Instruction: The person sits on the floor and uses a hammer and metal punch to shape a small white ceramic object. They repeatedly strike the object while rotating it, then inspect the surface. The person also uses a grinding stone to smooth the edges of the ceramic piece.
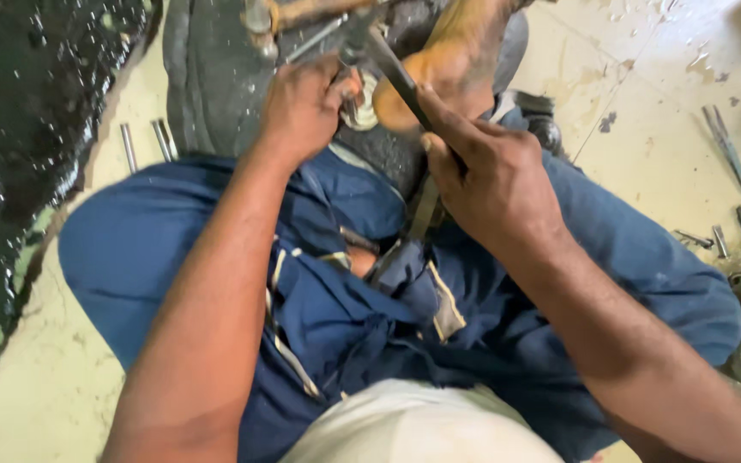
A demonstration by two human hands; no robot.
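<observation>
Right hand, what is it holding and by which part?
The right hand holds a dark metal bar tool by its near end; its far end reaches toward the tyre.

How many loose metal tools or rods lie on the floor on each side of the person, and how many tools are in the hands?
Rods on the floor, left side: 3
Tools on the floor, right side: about 5, some small and unclear
Tool in the right hand, a dark bar: 1
Total: about 9

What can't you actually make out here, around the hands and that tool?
- Head view: the dark tool runs into the right hand; its handle end is hidden by the fingers.
- The round metal part is half covered by the left hand.
- The black tyre is cut off by the top edge.
- Floor tools are too small to identify.
</observation>
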